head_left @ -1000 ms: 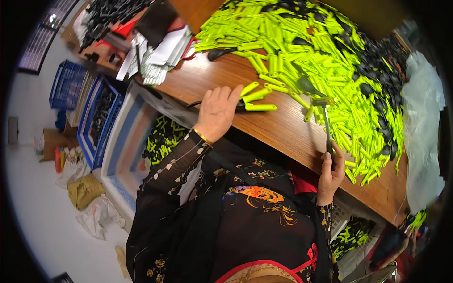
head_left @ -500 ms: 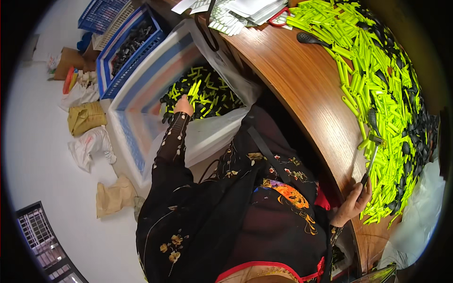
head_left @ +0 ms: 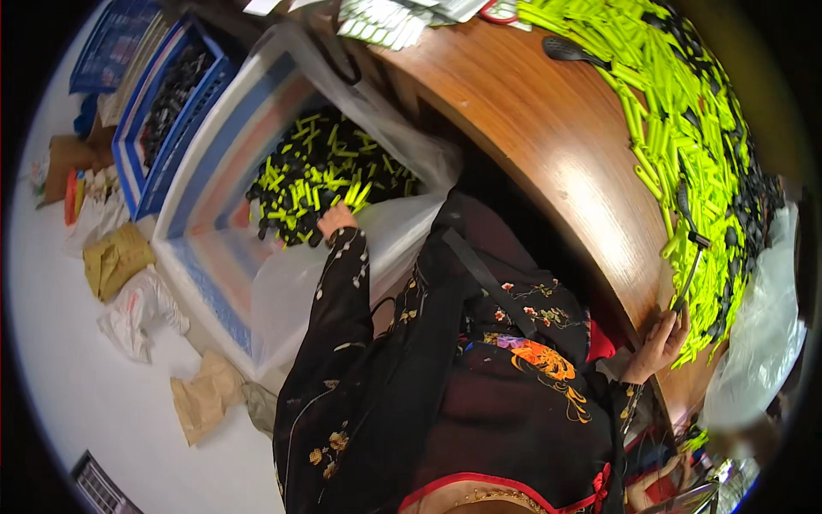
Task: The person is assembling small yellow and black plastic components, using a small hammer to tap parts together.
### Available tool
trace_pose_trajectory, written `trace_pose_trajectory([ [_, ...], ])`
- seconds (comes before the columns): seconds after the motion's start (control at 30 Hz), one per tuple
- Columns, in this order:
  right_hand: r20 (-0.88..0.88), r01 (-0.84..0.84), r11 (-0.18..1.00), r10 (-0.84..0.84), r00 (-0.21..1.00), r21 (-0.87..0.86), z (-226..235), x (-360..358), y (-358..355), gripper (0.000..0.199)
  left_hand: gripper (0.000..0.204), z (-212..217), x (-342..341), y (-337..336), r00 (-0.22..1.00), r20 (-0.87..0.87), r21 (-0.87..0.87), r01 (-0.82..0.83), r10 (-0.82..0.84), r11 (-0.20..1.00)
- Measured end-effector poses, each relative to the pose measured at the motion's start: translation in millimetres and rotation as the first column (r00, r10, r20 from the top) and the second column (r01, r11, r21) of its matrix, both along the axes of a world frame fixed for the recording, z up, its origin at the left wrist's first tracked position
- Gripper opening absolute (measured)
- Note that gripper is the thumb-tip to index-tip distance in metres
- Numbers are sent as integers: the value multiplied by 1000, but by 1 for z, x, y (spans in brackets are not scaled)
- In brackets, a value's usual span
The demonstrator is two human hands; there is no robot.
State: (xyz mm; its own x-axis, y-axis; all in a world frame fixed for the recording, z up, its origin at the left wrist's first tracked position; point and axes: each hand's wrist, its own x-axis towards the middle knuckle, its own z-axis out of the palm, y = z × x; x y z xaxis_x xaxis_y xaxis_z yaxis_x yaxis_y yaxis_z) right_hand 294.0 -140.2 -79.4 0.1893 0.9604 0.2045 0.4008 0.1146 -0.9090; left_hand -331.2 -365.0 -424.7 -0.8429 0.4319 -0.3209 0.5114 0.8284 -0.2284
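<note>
My left hand (head_left: 338,221) is low in a lined box (head_left: 201,184), over a heap of black and yellow-green plastic pieces. Its fingers point away from me, and several yellow-green sticks (head_left: 360,195) lie at their tips. The fingertips are hidden, so a hold on the sticks cannot be made out. At the table edge on the right, my right hand (head_left: 658,347) is closed around the end of a razor-shaped tool (head_left: 690,276) with a thin shaft and a crosswise head. That head rests over a large pile of yellow-green plastic handles (head_left: 659,137).
The brown wooden table (head_left: 548,154) curves along my right. On it lie a black spoon-shaped piece (head_left: 565,50) and printed sheets (head_left: 390,21). A blue crate (head_left: 180,163) of dark parts stands beyond the box. Bags, including a brown one (head_left: 205,394), lie on the floor.
My left hand, which held up a small bunch of yellow-green sticks, has come nearer to me within the box. The tool's head has tilted and turned. The whole view has shifted.
</note>
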Motion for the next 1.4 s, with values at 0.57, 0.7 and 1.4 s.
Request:
trace_pose_trajectory([
  [0.57, -107, 9, 999, -13, 994, -44, 7, -18, -8, 36, 56, 26, -122, 37, 953, 194, 522, -302, 234, 798],
  [0.7, -212, -16, 998, 2, 977, -66, 15, -21, -9, 36, 28, 141, -167, 155, 988, -23, 982, 51, 152, -180],
  [1.4, -257, -78, 995, 61, 965, -59, 6, -16, -15, 37, 28, 363, 149, 424, 400, -447, 678, 735, -800, -11],
])
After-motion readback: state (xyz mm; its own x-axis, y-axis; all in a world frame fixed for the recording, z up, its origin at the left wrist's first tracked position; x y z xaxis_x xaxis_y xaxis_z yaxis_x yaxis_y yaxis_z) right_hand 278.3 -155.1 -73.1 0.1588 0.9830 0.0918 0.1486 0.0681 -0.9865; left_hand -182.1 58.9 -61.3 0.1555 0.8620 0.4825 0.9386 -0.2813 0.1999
